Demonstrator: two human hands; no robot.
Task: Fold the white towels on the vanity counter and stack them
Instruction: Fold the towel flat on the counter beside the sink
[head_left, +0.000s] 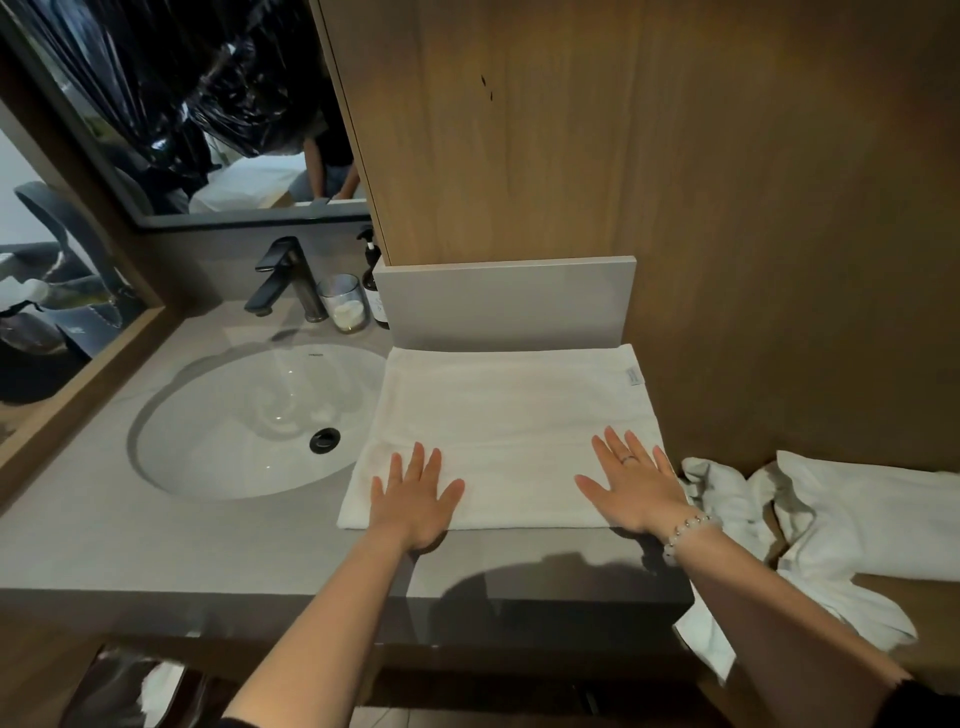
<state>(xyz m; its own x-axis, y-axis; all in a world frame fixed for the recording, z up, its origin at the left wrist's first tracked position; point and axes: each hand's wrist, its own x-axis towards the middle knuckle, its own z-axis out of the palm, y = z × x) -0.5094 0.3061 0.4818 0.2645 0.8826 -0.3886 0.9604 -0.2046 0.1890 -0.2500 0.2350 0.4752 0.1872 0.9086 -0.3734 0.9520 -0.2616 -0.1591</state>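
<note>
A white towel (498, 415) lies flat and folded into a rectangle on the grey vanity counter (156, 540), right of the sink. My left hand (418, 496) rests palm down with fingers spread on the towel's near left corner. My right hand (631, 483), with a ring and a bead bracelet, presses flat on the near right part. Neither hand grips anything. A heap of crumpled white towels (841, 519) lies to the right on a lower wooden surface, partly hanging over the edge.
A round white sink (249, 421) with a black faucet (285, 280) sits left of the towel. A glass candle (344, 304) and a dark pump bottle (373, 280) stand behind it. A grey backsplash (504, 301) and wooden wall panel (623, 145) close off the back. A mirror (208, 104) hangs above.
</note>
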